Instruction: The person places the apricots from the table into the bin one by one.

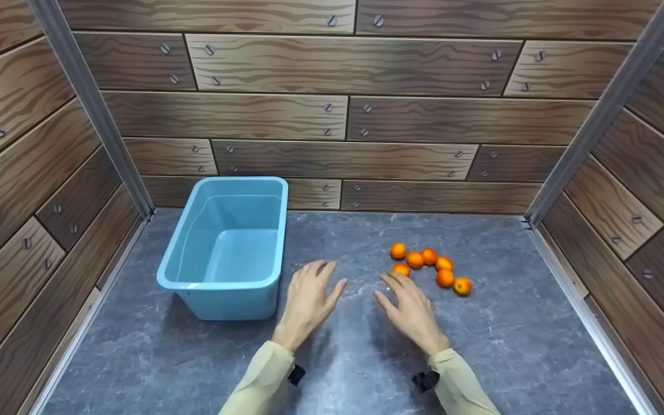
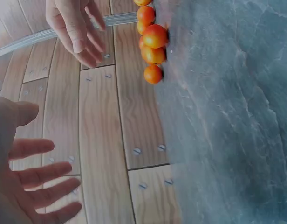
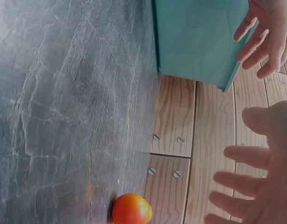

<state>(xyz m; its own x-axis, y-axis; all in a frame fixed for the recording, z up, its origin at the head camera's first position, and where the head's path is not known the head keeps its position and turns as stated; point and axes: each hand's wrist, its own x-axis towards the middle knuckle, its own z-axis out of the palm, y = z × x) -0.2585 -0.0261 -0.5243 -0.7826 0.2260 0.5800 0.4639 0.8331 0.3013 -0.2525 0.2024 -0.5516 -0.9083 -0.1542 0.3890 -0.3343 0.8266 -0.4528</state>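
Both hands hover over the grey marbled surface with nothing in them. My left hand (image 1: pixel 308 300) is just right of the blue plastic tub (image 1: pixel 222 301), its fingers spread in the left wrist view. My right hand (image 1: pixel 410 311) is near several small orange fruits, its fingertips overlapping the nearest fruit (image 1: pixel 401 269) in the head view. Behind and to the right of that hand, other fruits lie in a loose row, ending at a fruit (image 1: pixel 462 286) with a visible stem spot. In the right wrist view one fruit (image 3: pixel 131 209) sits below the spread fingers.
Wood-patterned panels (image 1: pixel 274 115) wall in the work surface (image 1: pixel 355 369) at the back and both sides. Metal corner posts (image 1: pixel 608 104) and a metal edge strip (image 1: pixel 591 328) frame it. The tub stands at the back left, its open top facing up.
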